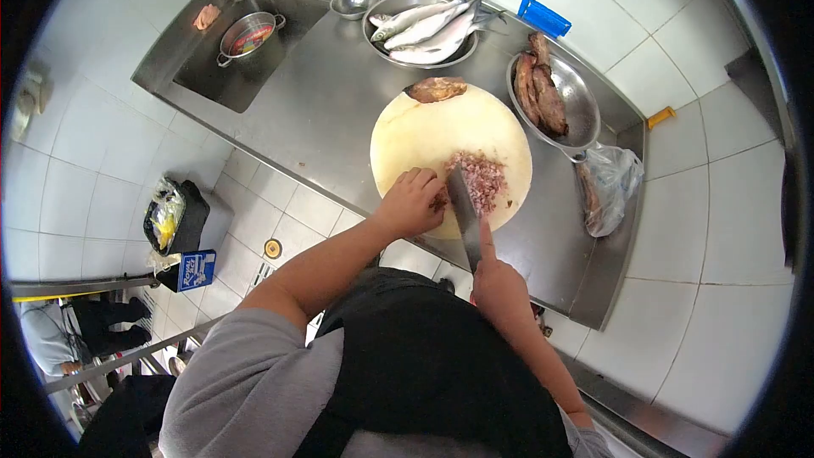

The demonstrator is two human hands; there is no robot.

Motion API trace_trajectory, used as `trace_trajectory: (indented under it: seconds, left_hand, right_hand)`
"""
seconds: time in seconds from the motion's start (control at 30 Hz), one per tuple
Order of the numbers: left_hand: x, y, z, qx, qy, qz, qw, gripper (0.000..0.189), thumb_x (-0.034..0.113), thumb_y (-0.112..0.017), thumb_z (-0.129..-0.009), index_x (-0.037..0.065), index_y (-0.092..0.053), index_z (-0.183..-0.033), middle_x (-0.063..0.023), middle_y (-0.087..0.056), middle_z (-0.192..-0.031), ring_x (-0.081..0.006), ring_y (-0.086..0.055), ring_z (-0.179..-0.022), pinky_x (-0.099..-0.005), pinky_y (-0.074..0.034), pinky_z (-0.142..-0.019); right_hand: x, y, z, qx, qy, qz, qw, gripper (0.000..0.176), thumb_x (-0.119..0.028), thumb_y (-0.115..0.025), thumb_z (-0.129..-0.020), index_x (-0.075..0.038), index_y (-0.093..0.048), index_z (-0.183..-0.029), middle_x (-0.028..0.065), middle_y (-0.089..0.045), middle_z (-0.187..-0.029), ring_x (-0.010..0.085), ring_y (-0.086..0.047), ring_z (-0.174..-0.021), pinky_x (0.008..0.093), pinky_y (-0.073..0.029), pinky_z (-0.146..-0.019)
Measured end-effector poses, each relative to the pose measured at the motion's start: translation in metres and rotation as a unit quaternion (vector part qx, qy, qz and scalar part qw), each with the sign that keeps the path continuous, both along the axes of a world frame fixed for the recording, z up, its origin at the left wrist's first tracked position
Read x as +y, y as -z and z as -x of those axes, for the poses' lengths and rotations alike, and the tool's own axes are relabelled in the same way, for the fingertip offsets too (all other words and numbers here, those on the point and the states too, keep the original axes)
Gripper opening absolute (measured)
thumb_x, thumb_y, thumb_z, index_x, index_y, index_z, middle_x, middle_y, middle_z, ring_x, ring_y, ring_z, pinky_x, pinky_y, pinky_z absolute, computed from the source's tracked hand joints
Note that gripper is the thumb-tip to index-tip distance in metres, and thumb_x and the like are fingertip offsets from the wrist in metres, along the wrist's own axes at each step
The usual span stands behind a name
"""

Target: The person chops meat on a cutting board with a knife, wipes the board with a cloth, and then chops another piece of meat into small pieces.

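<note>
My right hand [498,290] is closed on the handle of a wide-bladed kitchen knife [465,210], its index finger stretched along the blade. Fingers curled, my left hand [413,203] presses a dark brown piece of meat [439,198] against the round cutting board [403,131], just left of the blade. Most of that piece is hidden under the fingers. Right of the blade lies a heap of finely chopped reddish meat [482,180]. A larger browned chunk of meat [436,90] rests at the board's far edge.
Behind the board, a metal bowl [373,44] holds several whole fish [437,38]. To the right stand a bowl [583,110] with dark meat strips [543,89] and a plastic bag [617,187]. A sink [199,76] holding a pot [246,38] is at left; another person [76,331] stands lower left.
</note>
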State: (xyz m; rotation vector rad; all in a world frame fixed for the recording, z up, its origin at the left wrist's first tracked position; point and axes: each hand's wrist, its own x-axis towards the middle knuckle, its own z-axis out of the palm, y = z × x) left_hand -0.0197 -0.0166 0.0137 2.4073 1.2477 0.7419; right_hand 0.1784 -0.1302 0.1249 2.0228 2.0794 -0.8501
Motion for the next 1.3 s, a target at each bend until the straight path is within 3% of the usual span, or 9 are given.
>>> trace_trajectory:
  seconds: [0.17, 0.4, 0.57, 0.63, 0.73, 0.9, 1.13, 1.2, 1.3]
  left_hand:
    - [0.006, 0.016, 0.004, 0.004, 0.031, 0.018, 0.999, 0.043, 0.02, -0.076, -0.075, 0.007, -0.058, -0.112, -0.0143, -0.056, -0.115, -0.035, -0.055, -0.109, -0.0451, -0.045, -0.097]
    - [-0.001, 0.007, 0.007, -0.048, -0.005, -0.021, 0.999, 0.042, 0.021, -0.078, -0.074, 0.007, -0.058, -0.109, -0.015, -0.056, -0.113, -0.036, -0.055, -0.108, -0.0462, -0.046, -0.095]
    - [0.002, 0.008, 0.007, -0.025, 0.008, -0.011, 1.0, 0.042, 0.021, -0.078, -0.075, 0.008, -0.059, -0.109, -0.0148, -0.056, -0.113, -0.0362, -0.056, -0.107, -0.046, -0.046, -0.095]
    - [-0.002, 0.009, 0.008, -0.014, 0.018, -0.008, 1.0, 0.041, 0.021, -0.077, -0.075, 0.008, -0.059, -0.109, -0.0148, -0.056, -0.113, -0.0362, -0.056, -0.107, -0.046, -0.046, -0.095]
    - [0.0, 0.007, 0.006, -0.029, 0.008, 0.009, 1.0, 0.037, 0.021, -0.077, -0.075, 0.008, -0.06, -0.106, -0.0138, -0.057, -0.112, -0.0361, -0.056, -0.105, -0.0456, -0.046, -0.094]
    - [0.001, 0.009, 0.002, -0.084, -0.027, -0.025, 0.996, 0.028, 0.018, -0.073, -0.079, 0.004, -0.061, -0.101, -0.0146, -0.059, -0.104, -0.0362, -0.057, -0.101, -0.0464, -0.046, -0.091]
    - [0.001, 0.021, -0.01, -0.031, -0.08, -0.056, 0.995, 0.019, 0.014, -0.068, -0.081, 0.003, -0.058, -0.094, -0.0144, -0.059, -0.097, -0.0354, -0.058, -0.096, -0.0462, -0.047, -0.087]
    - [0.002, 0.022, -0.01, -0.05, -0.074, -0.048, 0.995, 0.019, 0.014, -0.067, -0.081, 0.003, -0.059, -0.095, -0.0145, -0.06, -0.097, -0.0349, -0.058, -0.097, -0.045, -0.048, -0.087]
    - [0.004, 0.027, -0.01, -0.039, -0.07, -0.053, 0.995, 0.021, 0.013, -0.067, -0.08, 0.003, -0.059, -0.096, -0.0142, -0.059, -0.097, -0.0352, -0.058, -0.097, -0.0451, -0.048, -0.087]
  right_hand:
    - [0.005, 0.021, 0.004, -0.017, 0.008, 0.021, 1.0, 0.085, -0.007, -0.05, -0.091, -0.008, -0.002, -0.16, 0.0266, -0.069, -0.08, 0.044, -0.069, -0.072, 0.0548, -0.054, -0.069]
    - [0.004, -0.025, 0.015, -0.034, 0.022, 0.018, 0.999, 0.084, -0.008, -0.05, -0.09, -0.009, -0.003, -0.16, 0.0266, -0.07, -0.083, 0.0439, -0.069, -0.074, 0.0541, -0.055, -0.068]
    - [0.006, 0.025, 0.01, -0.031, 0.016, -0.009, 0.999, 0.081, -0.009, -0.049, -0.092, -0.009, -0.004, -0.16, 0.0256, -0.069, -0.078, 0.043, -0.068, -0.07, 0.0546, -0.053, -0.067]
    - [0.006, 0.022, 0.012, -0.033, 0.017, -0.022, 0.999, 0.078, -0.01, -0.049, -0.094, -0.008, -0.006, -0.16, 0.0249, -0.067, -0.074, 0.0429, -0.066, -0.066, 0.0551, -0.052, -0.065]
    - [0.01, 0.007, 0.012, -0.052, 0.002, 0.008, 0.999, 0.083, -0.006, -0.047, -0.089, -0.01, -0.004, -0.161, 0.028, -0.069, -0.083, 0.0447, -0.069, -0.074, 0.0546, -0.055, -0.071]
    - [0.006, -0.007, 0.017, -0.03, 0.001, -0.018, 0.999, 0.077, -0.011, -0.049, -0.095, -0.01, -0.009, -0.16, 0.0247, -0.068, -0.076, 0.0421, -0.067, -0.068, 0.0551, -0.052, -0.066]
    - [0.008, -0.009, 0.022, -0.028, -0.03, -0.005, 0.999, 0.078, -0.005, -0.046, -0.09, -0.008, -0.01, -0.159, 0.0281, -0.069, -0.082, 0.0445, -0.069, -0.077, 0.0545, -0.054, -0.071]
    - [0.007, -0.012, 0.02, -0.022, -0.019, -0.001, 1.0, 0.078, -0.009, -0.047, -0.093, -0.013, -0.008, -0.161, 0.0261, -0.067, -0.077, 0.0437, -0.066, -0.069, 0.0554, -0.052, -0.068]
    - [0.022, 0.018, 0.025, -0.022, -0.027, -0.002, 0.999, 0.079, -0.005, -0.046, -0.09, -0.009, -0.009, -0.16, 0.0274, -0.068, -0.081, 0.0438, -0.069, -0.075, 0.0539, -0.054, -0.069]
